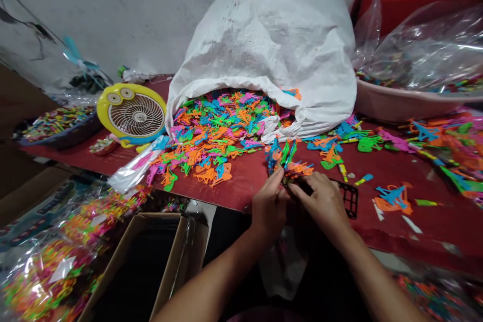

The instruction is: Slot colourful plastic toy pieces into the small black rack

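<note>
- I see the left hand [268, 206] with its fingers [277, 181] curled closed on a bunch of bright plastic pieces [289, 161].
- The right hand [319, 206] sits just beside it, its fingers [307, 183] bent over the bunch; I cannot tell if they grip.
- The bunch is above the edge of the red table [234, 193], near a black plastic grid [349, 198].
- A heap of loose pieces [215, 136] spills from a white sack [264, 45].
</note>
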`<state>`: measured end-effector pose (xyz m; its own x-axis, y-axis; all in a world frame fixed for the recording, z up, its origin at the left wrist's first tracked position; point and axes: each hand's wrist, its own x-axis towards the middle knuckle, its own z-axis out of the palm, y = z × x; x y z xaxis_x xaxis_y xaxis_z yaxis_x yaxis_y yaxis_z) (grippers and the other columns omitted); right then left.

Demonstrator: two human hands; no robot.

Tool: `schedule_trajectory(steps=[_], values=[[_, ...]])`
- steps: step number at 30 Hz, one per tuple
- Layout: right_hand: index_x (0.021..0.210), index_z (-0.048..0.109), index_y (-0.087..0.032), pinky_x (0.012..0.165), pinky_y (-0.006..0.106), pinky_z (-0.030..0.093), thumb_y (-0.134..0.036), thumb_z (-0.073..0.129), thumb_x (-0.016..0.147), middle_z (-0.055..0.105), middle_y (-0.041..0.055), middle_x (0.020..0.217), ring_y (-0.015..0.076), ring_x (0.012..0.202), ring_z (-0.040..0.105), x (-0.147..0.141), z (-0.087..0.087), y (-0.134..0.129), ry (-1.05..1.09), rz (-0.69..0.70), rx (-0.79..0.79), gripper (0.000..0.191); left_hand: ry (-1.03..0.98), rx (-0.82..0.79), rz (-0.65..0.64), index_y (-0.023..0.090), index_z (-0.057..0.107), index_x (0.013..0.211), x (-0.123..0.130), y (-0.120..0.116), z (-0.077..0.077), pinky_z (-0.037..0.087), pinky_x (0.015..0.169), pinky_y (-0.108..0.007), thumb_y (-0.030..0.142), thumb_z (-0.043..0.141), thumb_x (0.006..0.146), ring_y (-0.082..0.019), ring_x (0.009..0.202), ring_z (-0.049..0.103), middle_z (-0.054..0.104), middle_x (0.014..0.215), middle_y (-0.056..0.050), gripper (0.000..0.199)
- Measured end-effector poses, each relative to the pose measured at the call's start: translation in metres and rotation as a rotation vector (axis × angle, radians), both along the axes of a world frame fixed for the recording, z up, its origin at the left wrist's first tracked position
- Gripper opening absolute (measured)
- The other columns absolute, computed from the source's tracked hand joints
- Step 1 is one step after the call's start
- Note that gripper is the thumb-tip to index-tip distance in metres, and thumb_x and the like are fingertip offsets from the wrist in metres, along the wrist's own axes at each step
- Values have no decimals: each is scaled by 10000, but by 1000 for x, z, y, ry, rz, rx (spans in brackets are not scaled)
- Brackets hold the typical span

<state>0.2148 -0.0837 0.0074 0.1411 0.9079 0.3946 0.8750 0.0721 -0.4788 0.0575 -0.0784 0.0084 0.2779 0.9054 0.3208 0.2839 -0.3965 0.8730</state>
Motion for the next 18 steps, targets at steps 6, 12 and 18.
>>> schedule_trajectory(steps=[6,12,18], values=[[850,734,-203,775,340,416,-460,571,907,718,68,842,231,861,628,-2,-3,3,140,51,-4,309,-78,105,295,183,468,1392,-10,16,-26,478,1075,-475,272,691,827,-281,1227,584,576,1357,-159,614],[938,755,-201,729,334,490,-448,620,843,752,68,894,226,815,669,4,-7,13,362,160,-44,297,-90,-170,-185,149,355,1479,-15,79,-10,412,1149,-436,314,856,651,-299,1342,512,514,1465,-155,982],[1009,743,-170,695,312,486,-433,625,823,735,70,877,199,741,636,11,-12,17,425,143,-112,343,-116,-216,-217,155,471,1371,-16,85,-7,456,1094,-397,310,886,635,-281,1268,575,622,1339,-117,859]])
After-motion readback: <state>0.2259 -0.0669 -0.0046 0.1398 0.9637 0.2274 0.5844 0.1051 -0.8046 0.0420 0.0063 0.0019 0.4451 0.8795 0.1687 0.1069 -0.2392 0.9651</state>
